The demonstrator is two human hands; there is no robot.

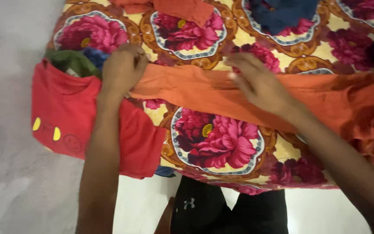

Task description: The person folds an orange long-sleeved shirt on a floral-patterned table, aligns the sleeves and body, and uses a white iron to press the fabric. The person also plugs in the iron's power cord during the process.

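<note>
While the orange cloth (204, 93) lies stretched in a long band across the flowered bedsheet (215, 138), the left hand (122, 71) pinches its end just beside the red shirt (66, 117), and the right hand (258, 82) presses flat on it, fingers loosely spread.

Orange cloth (204, 93), red shirt (63, 115), pink-flowered yellow bedsheet (217, 143).

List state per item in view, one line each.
orange garment: stretched flat in a long band across the floral sheet
left hand: pressing down the garment's left end
right hand: palm down on the garment, fingers spread
red shirt: lying flat, hanging over the edge
blue garment: crumpled
</note>
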